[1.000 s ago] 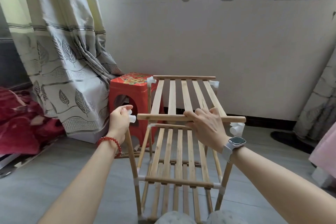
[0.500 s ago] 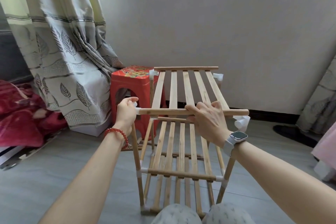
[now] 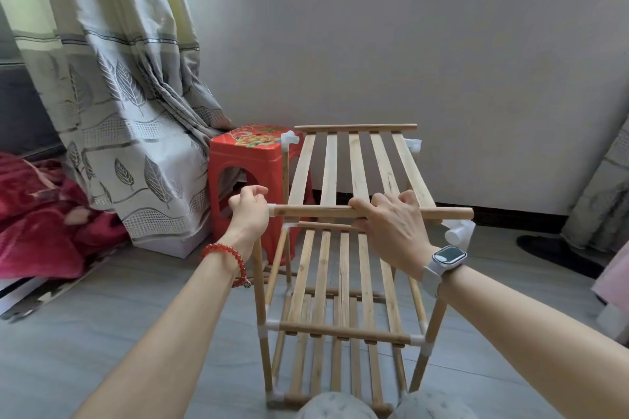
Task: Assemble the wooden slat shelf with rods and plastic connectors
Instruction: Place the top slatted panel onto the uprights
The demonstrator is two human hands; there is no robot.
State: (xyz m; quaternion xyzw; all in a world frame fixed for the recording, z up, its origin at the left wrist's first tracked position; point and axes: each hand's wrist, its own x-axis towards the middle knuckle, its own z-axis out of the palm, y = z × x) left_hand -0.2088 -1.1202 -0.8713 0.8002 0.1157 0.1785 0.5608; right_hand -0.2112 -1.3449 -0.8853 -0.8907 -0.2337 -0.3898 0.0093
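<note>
Grey floor (image 3: 85, 333) below a plastered wall and window; a patterned curtain (image 3: 112, 95) hangs at left, with a red stool (image 3: 245, 160) just beside the work.

Shelf frame (image 3: 343, 333) stands on the floor directly ahead: pale wooden slats on three tiers, thin upright rods, white plastic connectors at the joints. The top slat panel (image 3: 357, 167) lies across the frame, its near rail (image 3: 326, 212) not yet seated at the near right connector (image 3: 459, 233), which stands bare just below the rail end.

Left hand (image 3: 248, 214) is curled around the near left corner joint. Right hand (image 3: 391, 228) grips the rail, fingers (image 3: 381, 199) wrapped over it.

Judged light and stiff, though the slender rods may flex and press-fit joints may pull apart. Best held at rails near the connectors, not mid-slat.
</note>
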